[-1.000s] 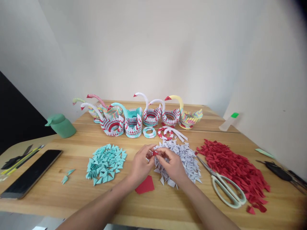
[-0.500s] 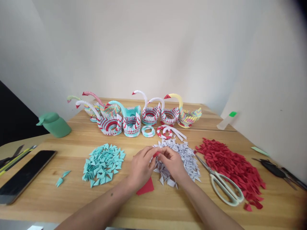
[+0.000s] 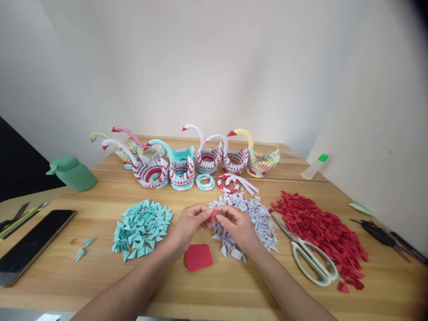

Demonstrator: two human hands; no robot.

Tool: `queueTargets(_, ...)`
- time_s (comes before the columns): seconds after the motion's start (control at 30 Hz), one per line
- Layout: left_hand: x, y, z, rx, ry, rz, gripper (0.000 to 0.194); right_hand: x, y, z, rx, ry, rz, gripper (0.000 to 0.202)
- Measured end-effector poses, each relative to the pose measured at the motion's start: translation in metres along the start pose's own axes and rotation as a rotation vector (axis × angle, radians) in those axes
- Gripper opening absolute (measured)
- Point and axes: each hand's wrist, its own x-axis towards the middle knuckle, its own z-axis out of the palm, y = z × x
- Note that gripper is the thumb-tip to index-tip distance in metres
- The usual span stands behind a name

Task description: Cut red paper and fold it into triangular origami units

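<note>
Red paper piece (image 3: 212, 216) sits at the meeting point of the left hand (image 3: 192, 223) and the right hand (image 3: 238, 226), above the desk (image 3: 110, 285). Beyond both hands, 7 paper swans (image 3: 182, 180) with hollow, bowl-like bodies stand in a cluster. Far out to the left of the left hand is a lidded green jug (image 3: 75, 174), its contents hidden; far out beyond the right hand is a slim bottle (image 3: 310, 170) with a green cap, and I cannot tell what it holds. Between the hands and the swans lie a teal-and-white ring (image 3: 205, 188), a red-and-white ring (image 3: 220, 185) and pale curved strips (image 3: 249, 186). A heap of pale folded pieces (image 3: 259, 220) spreads behind and around the right hand, the nearest clutter to it; whether they touch is unclear. Right of that hand come scissors (image 3: 314, 263) and a big red heap (image 3: 321, 232). A teal heap (image 3: 143, 229) lies left of the left hand, with 2 loose teal pieces (image 3: 80, 254) and a phone (image 3: 36, 243) farther out. Red paper squares (image 3: 198, 257) rest just nearer the wearer than the left hand. Both forearms slant inward from the near edge; the fingers of each hand are curled, thumb and fingertips pinching the red piece from either side.
</note>
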Motion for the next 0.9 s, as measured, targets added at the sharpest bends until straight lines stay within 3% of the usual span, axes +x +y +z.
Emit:
queueTargets(0.47, -0.0007, 0.0015, 0.0001, -0.292, -0.130, -0.145, 0.028, -0.0009, 0.0024, -0.0050, 0.038, -0.038, 0.011, 0.021)
queueTargets(0.9, -0.0020, 0.0030, 0.0019, -0.214, -0.096, -0.112, 0.035, -0.0024, -0.0034, -0.0039, 0.007, -0.038, 0.007, 0.020)
